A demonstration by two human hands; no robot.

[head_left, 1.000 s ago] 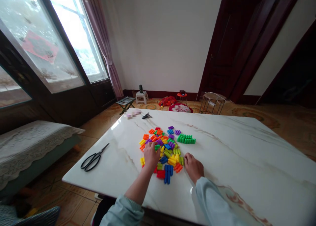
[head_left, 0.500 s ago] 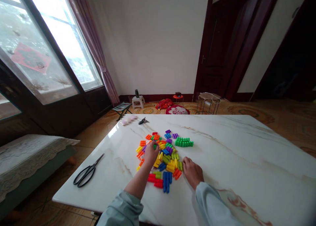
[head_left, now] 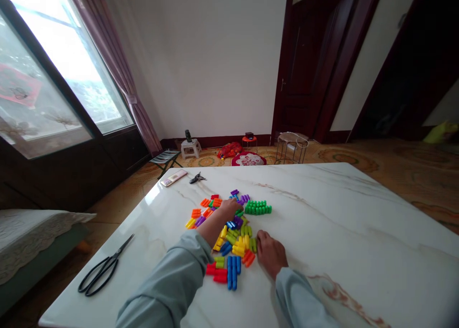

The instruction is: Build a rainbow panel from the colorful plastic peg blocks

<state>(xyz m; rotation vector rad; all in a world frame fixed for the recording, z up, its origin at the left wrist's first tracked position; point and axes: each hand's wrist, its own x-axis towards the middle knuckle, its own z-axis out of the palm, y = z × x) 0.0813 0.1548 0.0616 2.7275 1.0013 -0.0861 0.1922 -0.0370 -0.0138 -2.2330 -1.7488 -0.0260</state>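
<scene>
A loose spread of colourful plastic building blocks (head_left: pixel 239 244) lies on the white marble-patterned table. My left hand (head_left: pixel 229 207) reaches over the far part of the spread, fingers bent down close to purple and green blocks; its fingertips and anything in them are hidden. To its right sits a cluster of green blocks (head_left: pixel 258 207) joined in rows. My right hand (head_left: pixel 271 254) rests on the table at the right edge of the spread, fingers curled beside a light-green block (head_left: pixel 253 245). What it grips, if anything, does not show. Blue blocks (head_left: pixel 234 273) and red blocks (head_left: pixel 217 272) lie nearest me.
Black-handled scissors (head_left: pixel 105 266) lie on the table at left. A phone (head_left: pixel 174 178) and a small dark clip-like tool (head_left: pixel 197 178) are near the far left edge. Beyond the table stand a white stool (head_left: pixel 191 148), a folding stool (head_left: pixel 165 160) and a round stool (head_left: pixel 292 146).
My left hand has moved right and farther away across the blocks, towards the green cluster. My right hand stays beside the light-green block. The view has turned slightly right.
</scene>
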